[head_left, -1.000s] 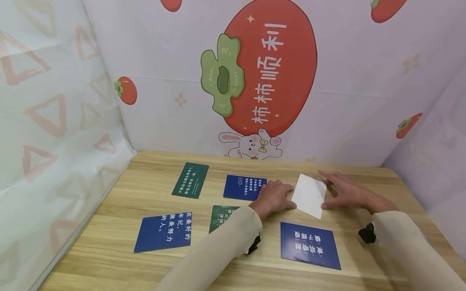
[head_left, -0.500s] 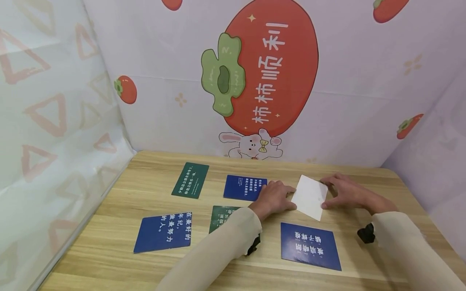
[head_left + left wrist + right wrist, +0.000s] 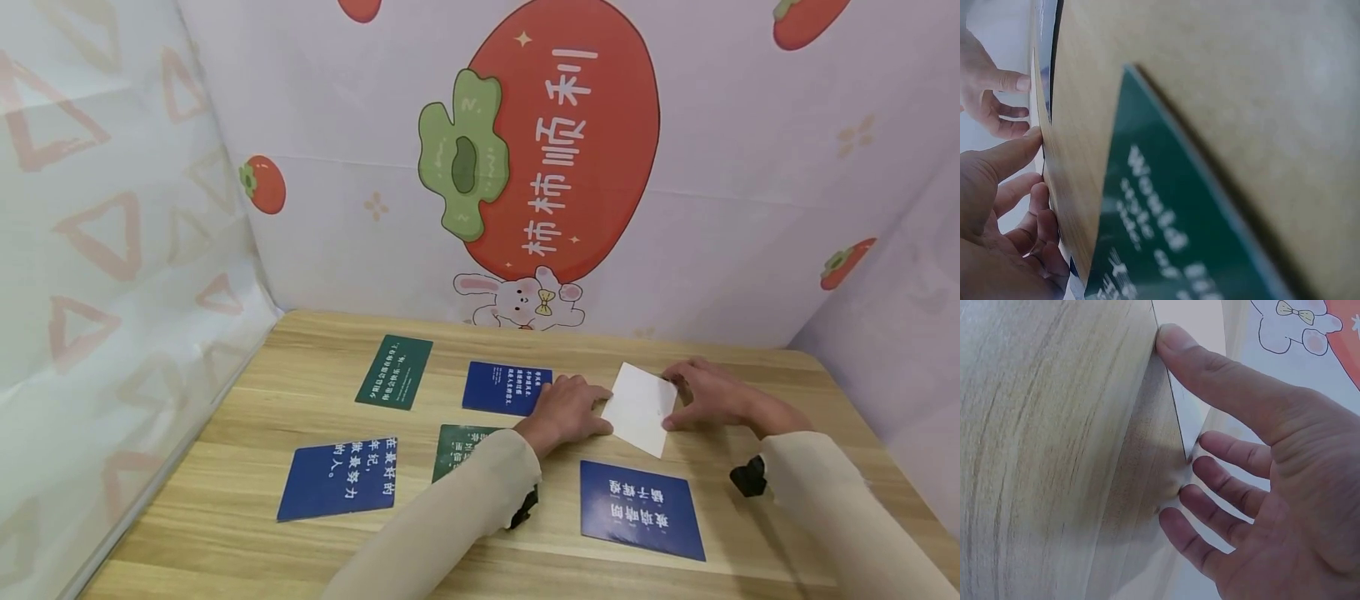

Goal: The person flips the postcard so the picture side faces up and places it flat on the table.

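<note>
A white card (image 3: 639,410) lies on the wooden table between the two hands in the head view. My left hand (image 3: 566,410) has its thumb and a fingertip at the card's left edge, with its other fingers bent loosely over the corner of a blue card (image 3: 498,388). On the opposite side, the thumb of my right hand (image 3: 712,398) touches the white card's right edge, and its fingers reach around the far right corner. The right wrist view shows that thumb (image 3: 1179,340) against the edge, with the fingers spread and relaxed beside the card's corner.
A blue card (image 3: 641,508) lies nearer the front. A green card (image 3: 465,450) is partly under the left sleeve. Further left are a blue card (image 3: 337,479) and a green card (image 3: 393,372). A printed backdrop (image 3: 720,150) stands along the table's rear edge.
The white card has shifted very slightly toward the front. The right fingers have drawn in to its far right corner; the left hand stays at the left edge.
</note>
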Tool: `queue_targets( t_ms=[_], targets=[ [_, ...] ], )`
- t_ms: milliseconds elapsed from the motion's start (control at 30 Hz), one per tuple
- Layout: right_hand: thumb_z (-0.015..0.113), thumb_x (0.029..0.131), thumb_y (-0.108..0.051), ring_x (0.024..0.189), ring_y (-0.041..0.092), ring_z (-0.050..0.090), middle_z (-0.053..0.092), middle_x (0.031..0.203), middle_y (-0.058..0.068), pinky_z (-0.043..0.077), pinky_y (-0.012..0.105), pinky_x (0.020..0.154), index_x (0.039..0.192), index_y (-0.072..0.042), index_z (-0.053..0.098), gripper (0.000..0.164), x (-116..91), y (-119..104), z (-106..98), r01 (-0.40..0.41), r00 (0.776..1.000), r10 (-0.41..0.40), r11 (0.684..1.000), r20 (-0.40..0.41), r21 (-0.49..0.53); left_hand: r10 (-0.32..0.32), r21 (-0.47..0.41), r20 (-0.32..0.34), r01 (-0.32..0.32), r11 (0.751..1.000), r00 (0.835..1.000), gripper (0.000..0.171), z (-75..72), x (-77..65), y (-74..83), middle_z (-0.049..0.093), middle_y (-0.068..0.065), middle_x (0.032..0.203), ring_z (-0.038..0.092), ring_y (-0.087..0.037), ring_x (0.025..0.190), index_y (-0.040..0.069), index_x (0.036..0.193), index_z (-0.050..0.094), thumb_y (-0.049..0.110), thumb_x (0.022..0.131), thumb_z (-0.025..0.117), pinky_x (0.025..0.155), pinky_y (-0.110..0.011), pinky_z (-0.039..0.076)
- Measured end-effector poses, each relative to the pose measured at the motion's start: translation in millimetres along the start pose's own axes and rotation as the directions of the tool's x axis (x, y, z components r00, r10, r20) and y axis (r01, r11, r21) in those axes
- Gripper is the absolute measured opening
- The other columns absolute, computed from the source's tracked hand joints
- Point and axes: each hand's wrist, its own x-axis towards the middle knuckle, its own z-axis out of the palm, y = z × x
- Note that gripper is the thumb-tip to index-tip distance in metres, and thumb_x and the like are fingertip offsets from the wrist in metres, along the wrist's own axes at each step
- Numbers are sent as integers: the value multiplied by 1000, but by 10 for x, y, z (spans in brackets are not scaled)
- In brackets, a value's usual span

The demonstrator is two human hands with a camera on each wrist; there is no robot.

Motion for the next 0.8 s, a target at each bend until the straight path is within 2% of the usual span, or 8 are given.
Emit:
queue_targets(
  t_ms=[167, 300, 467, 600, 700, 800],
  targets=[
    [96, 81, -43, 124, 51, 56, 56, 140, 36, 46, 75, 106, 147, 11, 54, 95, 11, -14, -5, -5, 1000, 5, 1000, 7, -16, -27, -101, 39, 30, 994, 999, 58, -40, 9, 9, 64, 10, 107, 51, -11, 102, 36, 149, 68, 32, 94, 86, 89, -28, 39],
    [97, 81, -41, 120, 47, 57, 57, 136, 34, 48, 72, 104, 148, 11, 53, 96, 16, -10, -3, -14, 1000, 14, 1000, 15, -11, -44, -173, 49, 52, 983, 998, 61, -52, 21, 24, 64, 10, 107, 52, -10, 101, 35, 149, 68, 23, 92, 87, 92, -28, 41],
    [96, 81, -41, 119, 46, 56, 57, 135, 33, 48, 71, 105, 146, 12, 54, 94, 1, 9, 2, -9, 1000, 9, 1000, 5, 2, -13, -195, 21, 17, 981, 1000, 66, -25, 42, 11, 72, 12, 111, 56, -9, 99, 35, 151, 66, 14, 92, 86, 94, -28, 41],
    [96, 81, -40, 120, 45, 56, 56, 137, 34, 47, 70, 106, 143, 13, 54, 92, -8, 43, 19, 0, 1000, 1, 999, -19, 36, 8, -231, 14, -5, 973, 1000, 66, -7, 47, -14, 75, 16, 107, 62, -4, 101, 34, 152, 65, 12, 93, 85, 103, -31, 39],
    [96, 82, -38, 117, 42, 58, 59, 133, 31, 50, 64, 104, 140, 12, 53, 88, -9, 84, 34, 15, 999, -12, 997, -41, 79, 14, -254, 26, -7, 967, 1000, 65, -3, 43, -32, 76, 16, 99, 63, -3, 100, 34, 154, 63, 13, 95, 84, 110, -35, 35],
    [93, 86, -32, 110, 35, 60, 63, 125, 24, 53, 53, 96, 140, 11, 53, 80, -4, 137, 46, 34, 998, -27, 991, -54, 126, 21, -259, 35, -11, 966, 999, 66, -1, 42, -50, 76, 15, 97, 62, -4, 101, 34, 156, 60, 16, 97, 83, 111, -37, 34]
  ],
)
